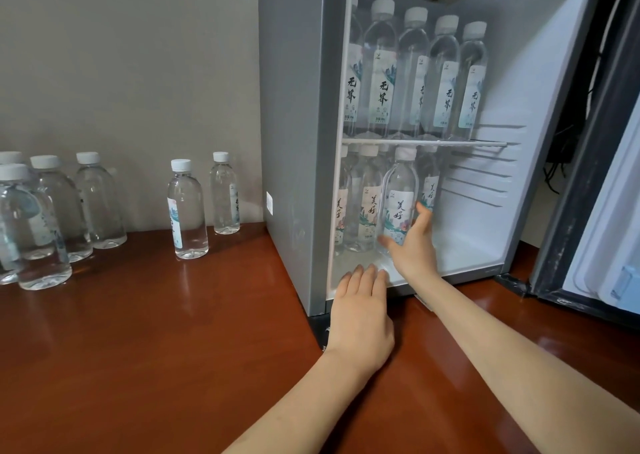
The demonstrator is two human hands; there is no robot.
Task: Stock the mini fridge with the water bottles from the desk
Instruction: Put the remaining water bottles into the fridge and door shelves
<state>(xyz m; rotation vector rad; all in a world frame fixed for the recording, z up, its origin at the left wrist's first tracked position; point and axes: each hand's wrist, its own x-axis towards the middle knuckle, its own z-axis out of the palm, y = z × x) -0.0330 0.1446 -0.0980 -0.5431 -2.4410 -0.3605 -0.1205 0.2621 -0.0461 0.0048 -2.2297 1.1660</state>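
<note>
Both my hands are at the open fridge. My right hand reaches onto its floor and wraps around the lower part of a water bottle, thumb on the left of the label and fingers round the right; the bottle stands upright, its cap just below the wire shelf. My left hand lies flat and released, palm down, fingertips on the front lip of the fridge floor, holding nothing.

After that, from largest to smallest. The worktop is glossy reddish-brown wood and carries everything. The mini fridge stands on it, grey outside and white inside, with its door swung open to the right. On the wire shelf a row of bottles stands upright, close together, filling the left part. Below, more bottles stand at the left of the floor, beside and behind the one I hold; the right side of the floor is bare.

Left of the fridge, two bottles stand near the wall, and a group of bottles stands at the far left edge, well apart from them.
</note>
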